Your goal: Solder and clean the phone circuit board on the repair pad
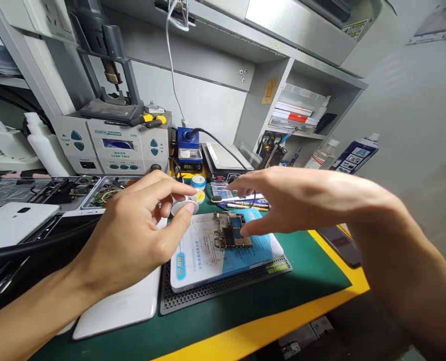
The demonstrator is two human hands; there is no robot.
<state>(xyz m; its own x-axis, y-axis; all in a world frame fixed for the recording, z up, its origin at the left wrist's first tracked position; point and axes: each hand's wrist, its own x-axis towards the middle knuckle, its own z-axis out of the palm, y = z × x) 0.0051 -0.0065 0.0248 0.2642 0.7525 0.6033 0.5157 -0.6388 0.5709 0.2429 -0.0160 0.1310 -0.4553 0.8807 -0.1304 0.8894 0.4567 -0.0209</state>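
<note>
At the far left of the counter lies a white phone beside trays of opened phones. Behind them stands a grey hot-air station with its nozzle holder above. A white tablet-like slab rests at the counter's near edge under the left wrist. The left hand is clamped on a small white round container, thumb and forefinger pinching it just above the pad. Right of it, a dark ridged mat carries a white and blue pad, and on that pad sits a bare circuit board. Behind are a blue soldering station and a flat heating plate. The right hand hovers with fingers spread apart, holding nothing, its thumb tip just at the board's right edge. Tweezers and pens lie beyond its fingertips.
</note>
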